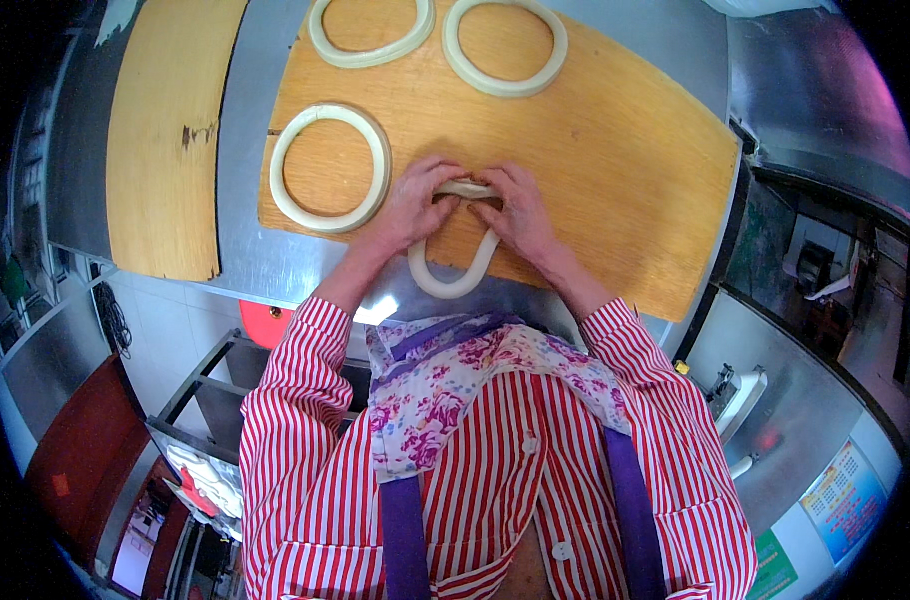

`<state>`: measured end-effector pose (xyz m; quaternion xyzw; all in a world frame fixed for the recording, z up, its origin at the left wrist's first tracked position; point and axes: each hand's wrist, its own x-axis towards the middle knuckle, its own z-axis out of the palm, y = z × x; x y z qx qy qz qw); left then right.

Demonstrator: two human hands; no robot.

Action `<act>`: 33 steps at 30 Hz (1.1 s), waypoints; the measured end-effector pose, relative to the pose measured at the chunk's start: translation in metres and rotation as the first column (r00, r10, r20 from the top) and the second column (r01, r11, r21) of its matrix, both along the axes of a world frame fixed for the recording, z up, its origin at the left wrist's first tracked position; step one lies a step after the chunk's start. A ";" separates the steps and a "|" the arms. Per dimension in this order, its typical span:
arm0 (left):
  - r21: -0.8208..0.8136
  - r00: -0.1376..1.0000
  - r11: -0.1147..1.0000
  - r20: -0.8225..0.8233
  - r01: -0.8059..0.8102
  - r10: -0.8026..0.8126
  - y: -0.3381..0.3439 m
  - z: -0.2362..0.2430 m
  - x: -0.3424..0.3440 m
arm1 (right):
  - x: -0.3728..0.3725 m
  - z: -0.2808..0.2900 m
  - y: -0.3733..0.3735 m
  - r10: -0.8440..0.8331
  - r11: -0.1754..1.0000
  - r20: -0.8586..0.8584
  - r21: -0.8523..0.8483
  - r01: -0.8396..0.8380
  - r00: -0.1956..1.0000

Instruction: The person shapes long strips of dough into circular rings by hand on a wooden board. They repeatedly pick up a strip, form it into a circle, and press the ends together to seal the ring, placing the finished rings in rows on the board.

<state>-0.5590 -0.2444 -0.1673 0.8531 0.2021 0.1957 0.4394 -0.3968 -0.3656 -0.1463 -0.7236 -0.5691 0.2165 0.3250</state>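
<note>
Both hands, left hand [412, 207] and right hand [516, 212], pinch the dough rope [455, 272] ends together on the board [615, 150]; sealing the loop likely needs firm pressing.

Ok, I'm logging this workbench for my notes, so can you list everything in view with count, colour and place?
dough rings: three, pale cream, closed loops at the far and left parts of the board
dough rope: one, pale cream, bent in a U at the near edge, ends under the hands
wooden board: one, orange-brown, centre of the counter
second wooden board: one, yellow-brown, chipped, to the left
steel counter: one, grey, beneath both boards
striped shirt: one, red and white
floral apron: one, purple straps
left hand: on the rope's left end
right hand: on the rope's right end
</note>
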 end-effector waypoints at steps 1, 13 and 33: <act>0.002 1.000 1.000 -0.014 0.025 -0.025 0.001 0.000 0.001 | 0.001 0.001 0.000 0.011 1.000 -0.020 -0.021 -0.011 1.000; 0.112 0.973 0.974 -0.142 0.199 -0.183 0.015 -0.002 0.012 | 0.000 -0.013 -0.002 0.059 0.991 0.166 0.107 -0.077 0.984; 0.295 0.965 0.949 -0.199 -0.108 0.172 -0.010 0.014 0.000 | 0.003 -0.009 -0.008 -0.216 0.976 0.113 0.001 0.217 0.970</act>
